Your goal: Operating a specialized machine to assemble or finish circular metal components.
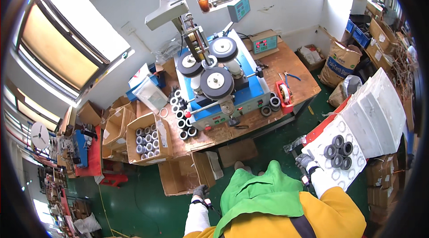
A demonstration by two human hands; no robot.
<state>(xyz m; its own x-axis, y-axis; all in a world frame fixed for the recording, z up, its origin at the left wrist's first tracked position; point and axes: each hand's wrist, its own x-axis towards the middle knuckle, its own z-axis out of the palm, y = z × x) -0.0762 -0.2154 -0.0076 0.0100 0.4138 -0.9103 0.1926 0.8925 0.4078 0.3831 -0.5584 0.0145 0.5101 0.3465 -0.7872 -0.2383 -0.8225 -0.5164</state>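
Observation:
My left hand (201,191), in a grey glove, hangs low beside an open cardboard box (176,177) on the floor. Its fingers are curled together and nothing shows in them. Out to the right, my right hand (304,161), also gloved, is by the left edge of a white foam sheet (328,148); its fingers reach forward, apart from the rings, with nothing visible in them. Several black rings (337,151) lie grouped on that sheet, among faint round marks. Ahead on the wooden workbench (201,137) stands a blue machine (250,104) with three dark wheels (217,84).
Ring-shaped parts (180,114) line the bench left of the machine; more rings (271,106) sit at its right, beside a red tape dispenser (283,95). A cardboard box of rings (146,142) stands left. White foam sheets (380,113) are stacked right. Flattened cardboard (238,152) lies below the bench.

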